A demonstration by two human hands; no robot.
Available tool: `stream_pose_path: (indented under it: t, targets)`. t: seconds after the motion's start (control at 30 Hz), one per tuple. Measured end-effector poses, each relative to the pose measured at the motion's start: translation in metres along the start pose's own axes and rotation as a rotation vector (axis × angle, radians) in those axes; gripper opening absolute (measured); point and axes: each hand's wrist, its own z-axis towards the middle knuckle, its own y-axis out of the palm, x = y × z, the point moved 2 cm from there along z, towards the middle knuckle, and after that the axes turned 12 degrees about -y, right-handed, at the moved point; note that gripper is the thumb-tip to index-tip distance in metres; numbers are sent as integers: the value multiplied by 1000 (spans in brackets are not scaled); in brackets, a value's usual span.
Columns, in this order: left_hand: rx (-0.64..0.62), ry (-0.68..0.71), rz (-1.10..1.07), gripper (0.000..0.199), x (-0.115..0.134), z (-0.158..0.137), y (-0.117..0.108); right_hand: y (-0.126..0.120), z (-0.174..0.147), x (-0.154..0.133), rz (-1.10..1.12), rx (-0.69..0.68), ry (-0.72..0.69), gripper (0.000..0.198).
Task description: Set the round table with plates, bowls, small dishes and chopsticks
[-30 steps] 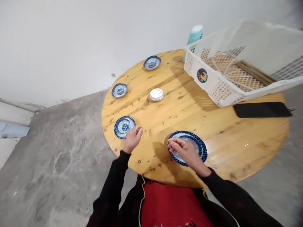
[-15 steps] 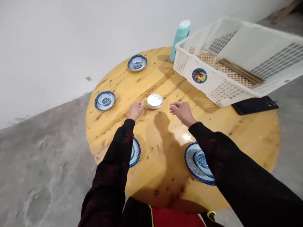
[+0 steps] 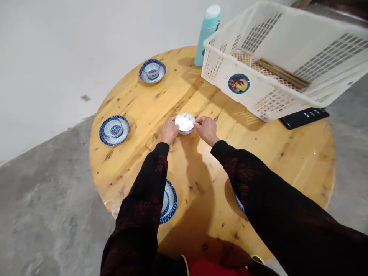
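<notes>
A small stack of white saucers (image 3: 184,122) sits on the round wooden table (image 3: 138,105). My left hand (image 3: 169,130) has its fingers closed on the stack's left edge. On the opposite side, my right hand (image 3: 206,129) pinches the right edge between thumb and fingers. The stack appears to rest on the tabletop; how many saucers it holds is hard to make out. My dark sleeves cover part of a blue-and-white plate (image 3: 171,203) near the front left and most of another blue-patterned plate (image 3: 238,202) at the front right.
Bowls stand on a blue-and-white plate (image 3: 103,130) at the left and on another patterned plate (image 3: 143,76) at the back. A white plastic basket (image 3: 258,90) holding wooden sticks (image 3: 283,73) takes up the right rear, beside a turquoise bottle (image 3: 206,38) and a flat black object (image 3: 304,117).
Both hands have moved inward from beside the saucer stack and now grip its two edges. The camera view has shifted slightly, and my right sleeve now hides more of the front-right plate.
</notes>
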Motion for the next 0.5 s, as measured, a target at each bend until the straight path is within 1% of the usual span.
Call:
stream_pose_path:
  t: [0.07,0.27,0.4,0.5]
  targets:
    - [-2,-11,-22,35,0,3,2,1,-1,-1,-15,5,2,22]
    - [-51,-108,-165,36,-6,13,11,3,-2,-2,10,-8,-8,23]
    - [-37,-93,-125,35,-3,11,10,3,0,0,47,2,-8,22]
    - [9,-77,-43,35,5,5,6,4,0,-1,52,10,-14,22]
